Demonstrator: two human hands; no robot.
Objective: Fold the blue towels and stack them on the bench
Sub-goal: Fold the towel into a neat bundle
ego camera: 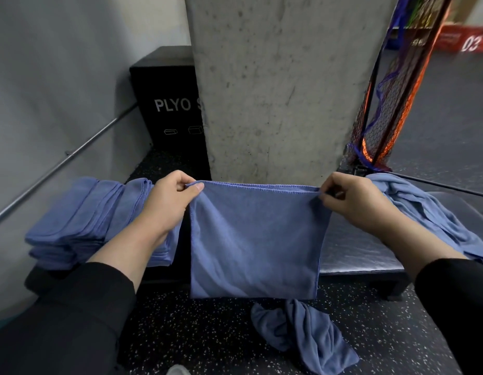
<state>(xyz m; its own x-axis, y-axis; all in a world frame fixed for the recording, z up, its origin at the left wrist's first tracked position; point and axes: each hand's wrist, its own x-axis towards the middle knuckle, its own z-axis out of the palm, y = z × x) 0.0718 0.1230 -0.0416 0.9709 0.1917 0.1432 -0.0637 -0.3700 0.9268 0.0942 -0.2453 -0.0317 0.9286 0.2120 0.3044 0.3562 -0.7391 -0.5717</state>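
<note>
In front of the concrete pillar (283, 85), above the bench (356, 253), the left hand (170, 201) and right hand (354, 204) each pinch a top corner of the hanging towel (253, 239); uneven tension could skew the fold.

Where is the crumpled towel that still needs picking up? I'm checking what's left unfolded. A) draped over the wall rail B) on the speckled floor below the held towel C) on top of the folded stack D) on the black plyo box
B: a crumpled blue towel lies on the speckled floor, below the held towel stretched between both hands.
</note>
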